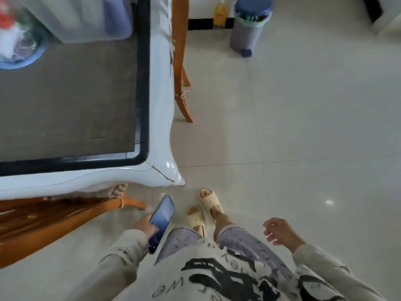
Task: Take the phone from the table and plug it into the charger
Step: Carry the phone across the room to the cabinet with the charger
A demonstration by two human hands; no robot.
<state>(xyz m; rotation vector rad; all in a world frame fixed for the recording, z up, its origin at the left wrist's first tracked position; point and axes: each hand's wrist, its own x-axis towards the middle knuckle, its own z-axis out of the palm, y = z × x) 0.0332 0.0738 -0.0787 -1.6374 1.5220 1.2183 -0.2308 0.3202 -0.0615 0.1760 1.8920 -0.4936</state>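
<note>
A dark blue phone (pixel 163 218) hangs at my left side, screen up, gripped by my left hand (pixel 145 225) low beside my leg. It is off the table (pixel 160 135), whose white corner is just ahead and to the left of it. My right hand (pixel 280 232) swings free at my right side, fingers loosely apart and empty. No charger or cable shows anywhere in view.
A wooden chair (pixel 50 220) is tucked under the table's near edge; another chair (pixel 180 61) stands at its right side. On the table lie a blue-rimmed bowl (pixel 21 46) and a plastic box (pixel 86 18). A lidded bin (pixel 249 25) and yellow bottle (pixel 220 13) stand far ahead on the tiled floor (pixel 303 127).
</note>
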